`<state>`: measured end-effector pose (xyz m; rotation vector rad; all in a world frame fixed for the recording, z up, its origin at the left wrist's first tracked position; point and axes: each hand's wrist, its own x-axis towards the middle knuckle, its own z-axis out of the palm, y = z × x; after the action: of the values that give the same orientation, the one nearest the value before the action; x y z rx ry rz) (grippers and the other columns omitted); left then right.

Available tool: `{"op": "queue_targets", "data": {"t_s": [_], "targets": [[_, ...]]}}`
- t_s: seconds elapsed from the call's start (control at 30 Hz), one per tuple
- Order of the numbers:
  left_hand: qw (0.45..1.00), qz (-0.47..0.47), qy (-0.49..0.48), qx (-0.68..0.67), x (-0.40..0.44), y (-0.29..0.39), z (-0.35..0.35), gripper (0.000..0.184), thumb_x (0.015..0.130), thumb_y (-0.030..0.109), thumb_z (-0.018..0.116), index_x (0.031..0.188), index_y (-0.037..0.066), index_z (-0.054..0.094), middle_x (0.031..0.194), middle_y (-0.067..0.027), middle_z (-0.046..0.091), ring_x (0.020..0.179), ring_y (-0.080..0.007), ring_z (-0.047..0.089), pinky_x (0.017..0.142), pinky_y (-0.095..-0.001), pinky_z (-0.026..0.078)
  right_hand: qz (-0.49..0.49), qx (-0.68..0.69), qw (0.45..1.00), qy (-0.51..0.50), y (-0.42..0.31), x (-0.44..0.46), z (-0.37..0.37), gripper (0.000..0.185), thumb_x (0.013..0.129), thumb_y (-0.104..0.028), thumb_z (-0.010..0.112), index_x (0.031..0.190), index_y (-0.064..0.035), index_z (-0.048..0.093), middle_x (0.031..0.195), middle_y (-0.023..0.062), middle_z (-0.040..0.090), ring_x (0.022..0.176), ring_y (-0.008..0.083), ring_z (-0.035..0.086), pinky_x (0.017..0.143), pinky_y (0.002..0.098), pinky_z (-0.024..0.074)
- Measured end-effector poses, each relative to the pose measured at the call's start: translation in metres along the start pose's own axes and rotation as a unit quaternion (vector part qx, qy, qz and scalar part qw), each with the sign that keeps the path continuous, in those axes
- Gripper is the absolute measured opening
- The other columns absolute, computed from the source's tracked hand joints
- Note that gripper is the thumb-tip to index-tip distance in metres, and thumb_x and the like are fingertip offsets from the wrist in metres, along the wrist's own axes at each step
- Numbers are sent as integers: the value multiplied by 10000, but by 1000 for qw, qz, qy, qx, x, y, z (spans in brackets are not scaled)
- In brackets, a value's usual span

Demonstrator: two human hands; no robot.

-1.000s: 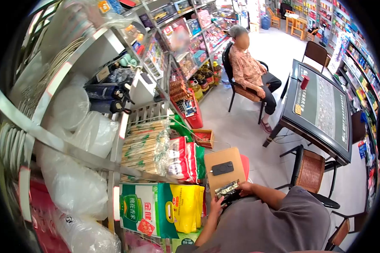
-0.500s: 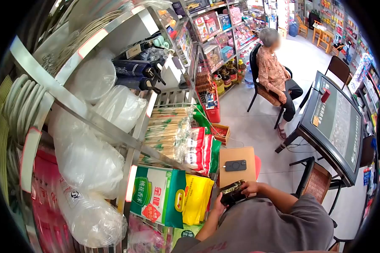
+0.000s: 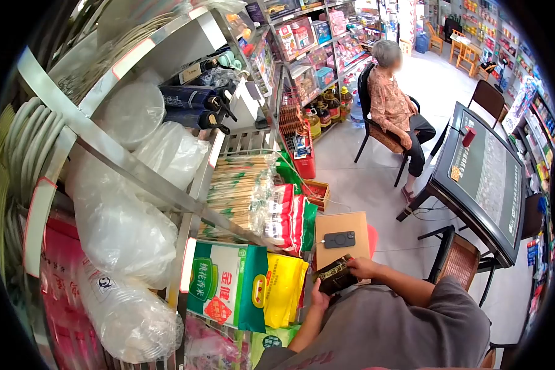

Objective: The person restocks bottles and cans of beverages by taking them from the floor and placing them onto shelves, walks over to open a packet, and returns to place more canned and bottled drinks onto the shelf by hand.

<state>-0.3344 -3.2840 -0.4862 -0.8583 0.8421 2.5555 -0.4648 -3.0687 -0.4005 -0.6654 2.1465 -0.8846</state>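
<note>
Close to my body, both hands are on a small dark box with gold markings [image 3: 334, 276]. My left hand [image 3: 319, 300] grips it at the lower left side. At its upper right corner my right hand [image 3: 362, 268] is closed on the edge, with some fingers hidden. Just beyond the box, a black smartphone [image 3: 340, 240] with a white cable plugged in lies on a brown cardboard box [image 3: 359, 223]. What the dark box contains cannot be seen.
On my left, metal shelving [image 3: 114, 161] holds plastic-wrapped goods, skewers [image 3: 237, 191] and rice bags [image 3: 225, 283]. A seated person [image 3: 391, 105] is ahead. A dark table [image 3: 484, 179] with a red cup [image 3: 468, 137] stands right, near a woven-seat chair [image 3: 459, 262].
The dark box has turned so that more of its broad face shows, and my right hand has shifted to its corner. The whole view has moved slightly.
</note>
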Motion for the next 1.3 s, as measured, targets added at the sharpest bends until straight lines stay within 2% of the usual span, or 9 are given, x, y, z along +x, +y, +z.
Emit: {"op": "queue_targets", "data": {"t_s": [0.1,0.23,0.4,0.5,0.57,0.63,0.73,0.87,1.3], "targets": [[1000,11,-20,8,-1,4,4,490,983,469,493,1336,132,542,1255,-68,649,1056,-249,639,711,-392,523,24,56,998,-8,-7,-6,-12,189,775,-158,621,861,8,645,763,218,665,763,405,664,701,472,531],[999,18,-32,-11,-6,12,26,458,973,436,538,1283,99,567,1175,-92,680,964,-247,669,674,-394,542,8,-31,995,95,6,-2,-5,156,710,-149,658,786,-13,662,758,201,667,756,396,665,681,473,534],[997,30,-51,-41,3,6,33,461,986,430,533,1303,96,554,1162,-78,672,949,-239,648,701,-381,531,-5,-105,974,199,-17,-8,-17,141,784,-152,599,838,-34,653,826,212,670,805,410,664,723,522,538],[995,41,-38,-81,0,10,47,441,1004,420,507,1318,113,552,1214,-54,658,1038,-239,629,772,-404,520,-32,-126,974,185,-32,-14,-25,223,749,-129,642,958,-51,644,977,200,658,921,386,651,785,494,534],[994,31,-66,-87,17,2,22,514,1021,417,450,1415,89,477,1366,-95,583,1224,-295,569,923,-473,503,-27,-116,979,163,0,0,-14,295,722,-146,683,1002,-62,640,964,192,667,935,389,647,798,496,528],[993,38,-81,-78,5,12,39,547,998,449,483,1414,94,480,1354,-91,590,1183,-278,588,890,-439,511,-55,-125,975,175,-10,-1,-24,293,702,-119,640,993,-97,670,868,191,680,838,400,662,726,475,539],[993,38,-87,-64,-3,19,46,505,978,464,534,1344,115,536,1245,-62,650,1043,-224,636,760,-363,523,-6,-122,984,129,-21,-6,-32,142,699,-92,645,818,-15,651,797,227,647,769,400,654,671,464,518],[992,41,-119,-25,3,21,39,554,965,496,532,1373,121,513,1259,-78,644,1034,-240,644,726,-362,526,-21,-55,988,145,-30,-13,-38,119,728,-81,618,814,0,629,785,240,651,778,420,658,697,490,520],[988,46,-129,-70,-9,16,40,609,916,525,597,1390,153,503,1313,-73,609,1121,-261,608,815,-403,524,-18,-94,988,118,-52,-20,-39,114,746,-56,614,826,18,648,826,251,654,802,419,654,716,471,523]]}}
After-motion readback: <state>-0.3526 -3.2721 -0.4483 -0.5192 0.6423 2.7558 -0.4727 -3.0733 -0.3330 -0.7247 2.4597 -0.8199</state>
